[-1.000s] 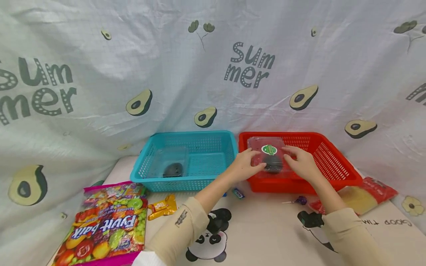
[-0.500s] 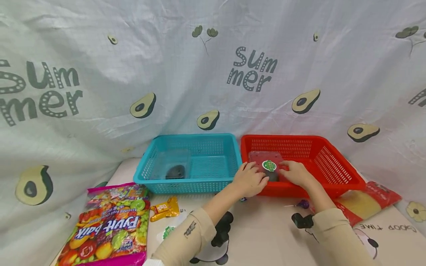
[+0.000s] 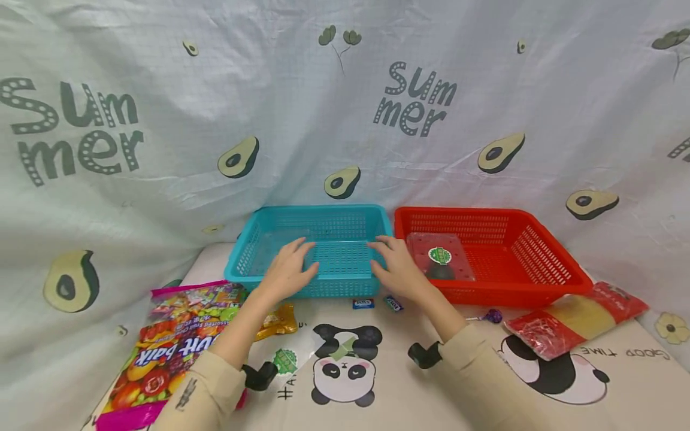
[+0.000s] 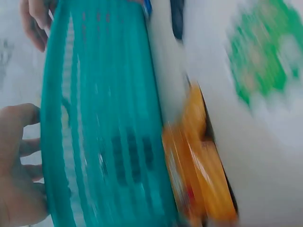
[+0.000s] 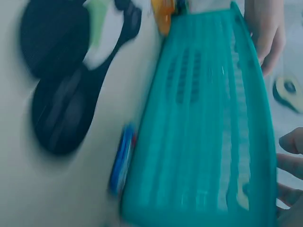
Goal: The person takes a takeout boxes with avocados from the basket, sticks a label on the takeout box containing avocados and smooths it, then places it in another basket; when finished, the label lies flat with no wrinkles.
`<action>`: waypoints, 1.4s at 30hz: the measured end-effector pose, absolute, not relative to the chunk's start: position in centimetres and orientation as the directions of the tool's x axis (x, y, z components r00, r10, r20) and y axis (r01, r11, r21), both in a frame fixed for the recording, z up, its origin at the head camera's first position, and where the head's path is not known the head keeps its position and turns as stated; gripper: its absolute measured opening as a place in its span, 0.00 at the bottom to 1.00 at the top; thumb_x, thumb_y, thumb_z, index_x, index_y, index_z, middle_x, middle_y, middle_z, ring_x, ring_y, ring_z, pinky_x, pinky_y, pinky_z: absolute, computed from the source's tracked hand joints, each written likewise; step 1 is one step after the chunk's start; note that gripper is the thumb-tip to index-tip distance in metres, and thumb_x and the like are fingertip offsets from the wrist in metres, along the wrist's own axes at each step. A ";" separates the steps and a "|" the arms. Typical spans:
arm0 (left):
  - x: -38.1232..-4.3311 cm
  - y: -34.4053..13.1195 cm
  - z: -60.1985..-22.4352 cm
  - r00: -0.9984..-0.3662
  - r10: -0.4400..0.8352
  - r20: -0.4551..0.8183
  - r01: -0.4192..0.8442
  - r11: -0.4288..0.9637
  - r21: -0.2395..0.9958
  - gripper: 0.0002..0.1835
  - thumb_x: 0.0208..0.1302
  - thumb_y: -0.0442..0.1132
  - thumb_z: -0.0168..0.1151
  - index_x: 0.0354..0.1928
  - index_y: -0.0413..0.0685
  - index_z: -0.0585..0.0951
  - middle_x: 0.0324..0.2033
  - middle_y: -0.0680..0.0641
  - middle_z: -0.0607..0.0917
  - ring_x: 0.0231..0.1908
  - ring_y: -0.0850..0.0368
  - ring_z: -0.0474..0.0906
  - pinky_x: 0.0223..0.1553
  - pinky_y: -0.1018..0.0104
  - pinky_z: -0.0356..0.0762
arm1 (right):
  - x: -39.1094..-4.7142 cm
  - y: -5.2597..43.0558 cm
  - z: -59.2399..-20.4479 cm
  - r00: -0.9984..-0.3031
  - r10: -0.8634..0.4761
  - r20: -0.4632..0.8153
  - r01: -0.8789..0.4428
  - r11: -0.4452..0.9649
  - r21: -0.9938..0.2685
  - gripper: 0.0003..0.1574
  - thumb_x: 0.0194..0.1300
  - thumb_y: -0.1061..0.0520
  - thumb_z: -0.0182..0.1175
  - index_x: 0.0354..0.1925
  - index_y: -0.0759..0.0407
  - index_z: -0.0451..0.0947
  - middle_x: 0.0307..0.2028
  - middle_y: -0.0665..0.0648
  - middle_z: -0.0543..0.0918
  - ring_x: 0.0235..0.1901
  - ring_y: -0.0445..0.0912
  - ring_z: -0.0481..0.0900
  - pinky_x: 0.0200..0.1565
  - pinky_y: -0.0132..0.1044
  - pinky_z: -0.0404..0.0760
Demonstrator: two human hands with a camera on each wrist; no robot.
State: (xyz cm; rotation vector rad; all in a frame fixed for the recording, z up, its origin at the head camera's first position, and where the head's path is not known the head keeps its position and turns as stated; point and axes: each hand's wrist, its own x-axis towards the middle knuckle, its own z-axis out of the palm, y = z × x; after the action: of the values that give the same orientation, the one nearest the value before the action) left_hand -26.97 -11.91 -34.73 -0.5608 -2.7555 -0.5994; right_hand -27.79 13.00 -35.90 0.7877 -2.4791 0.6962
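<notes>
Over the front of the teal basket [image 3: 345,288], my left hand [image 3: 286,274] hovers with relaxed fingers, overlapping a clear plastic box [image 3: 266,245] inside. My right hand [image 3: 398,266] has its fingers spread over the basket's right end, nothing in its grasp. From the left wrist, the left hand [image 4: 19,165] shows just past the basket's rim; the right wrist view has the right hand [image 5: 291,170] at the rim's other end. In the red basket [image 3: 501,294] lies another clear box [image 3: 458,260] with a green round label and a dark patch.
A fruit candy bag [image 3: 162,365] lies front left beside a gold-wrapped packet [image 3: 279,321]. Two small blue-wrapped candies [image 3: 363,304], a purple lollipop [image 3: 493,315] and a red-and-yellow bag [image 3: 574,320] lie before the baskets. A patterned cloth [image 3: 302,108] hangs behind.
The clear box went down into the red basket and both hands let go of it. They then moved left to the teal basket, spreading apart.
</notes>
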 end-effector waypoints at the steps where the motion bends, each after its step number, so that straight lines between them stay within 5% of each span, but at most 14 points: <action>1: -27.1 -13.3 -34.8 -0.908 0.280 0.312 0.383 0.856 0.347 0.27 0.61 0.46 0.52 0.60 0.44 0.66 0.62 0.36 0.61 0.60 0.37 0.56 0.56 0.41 0.58 | -28.0 11.5 -35.9 -0.746 -0.422 0.515 -0.629 0.700 -0.338 0.23 0.59 0.57 0.54 0.53 0.62 0.71 0.56 0.65 0.66 0.55 0.58 0.62 0.53 0.53 0.65; 14: -28.7 -17.1 -34.3 -0.998 0.042 -0.050 0.021 0.934 0.357 0.38 0.62 0.53 0.47 0.64 0.31 0.53 0.59 0.26 0.58 0.57 0.29 0.57 0.53 0.39 0.59 | -31.7 1.8 -35.5 -0.798 -0.590 -0.121 -0.456 0.724 -0.517 0.28 0.67 0.50 0.42 0.64 0.55 0.58 0.61 0.59 0.65 0.60 0.53 0.62 0.57 0.49 0.64; 19: -29.3 -17.0 -34.2 -0.995 0.005 -0.104 -0.034 0.926 0.376 0.42 0.60 0.57 0.48 0.65 0.32 0.52 0.59 0.28 0.62 0.56 0.30 0.59 0.52 0.39 0.61 | -31.9 1.8 -35.6 -0.817 -0.541 -0.199 -0.332 0.724 -0.605 0.34 0.66 0.47 0.44 0.67 0.52 0.50 0.64 0.59 0.60 0.61 0.54 0.61 0.56 0.50 0.64; 26: -29.2 -17.2 -34.8 -0.996 0.050 0.075 0.080 0.865 0.495 0.31 0.57 0.54 0.55 0.58 0.42 0.68 0.54 0.35 0.72 0.49 0.38 0.71 0.44 0.46 0.72 | -32.4 2.0 -35.8 -0.910 -0.413 -0.047 -0.272 0.677 -0.684 0.32 0.63 0.52 0.51 0.63 0.57 0.57 0.60 0.61 0.64 0.57 0.55 0.64 0.51 0.50 0.68; 29: -28.9 -17.2 -35.0 -0.980 0.051 0.195 0.156 0.804 0.574 0.28 0.58 0.51 0.55 0.57 0.44 0.71 0.49 0.36 0.76 0.44 0.40 0.74 0.36 0.51 0.75 | -32.4 2.4 -35.8 -0.917 -0.396 0.054 -0.313 0.625 -0.715 0.32 0.62 0.52 0.52 0.62 0.57 0.58 0.49 0.63 0.70 0.45 0.54 0.69 0.40 0.45 0.71; 33: -28.4 -17.3 -35.0 -0.947 0.016 0.320 0.243 0.686 0.686 0.25 0.58 0.48 0.57 0.57 0.46 0.71 0.53 0.40 0.73 0.45 0.42 0.73 0.34 0.54 0.76 | -32.0 3.1 -35.6 -0.884 -0.411 0.222 -0.434 0.550 -0.714 0.32 0.62 0.53 0.53 0.62 0.55 0.58 0.34 0.59 0.67 0.31 0.49 0.64 0.30 0.38 0.65; 42: -25.0 -16.5 -32.2 -0.863 0.050 0.502 0.450 0.528 0.720 0.22 0.57 0.46 0.59 0.53 0.47 0.74 0.56 0.45 0.71 0.50 0.49 0.70 0.44 0.57 0.75 | -27.8 6.5 -33.2 -0.775 -0.408 0.482 -0.631 0.494 -0.598 0.31 0.59 0.51 0.56 0.61 0.49 0.61 0.37 0.52 0.70 0.40 0.44 0.68 0.42 0.41 0.73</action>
State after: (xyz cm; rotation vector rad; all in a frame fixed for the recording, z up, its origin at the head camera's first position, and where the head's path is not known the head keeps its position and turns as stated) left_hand -25.04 -16.50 -32.16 -0.4083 -2.3475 -1.2829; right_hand -27.79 6.53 -33.19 0.8810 -2.4652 1.1570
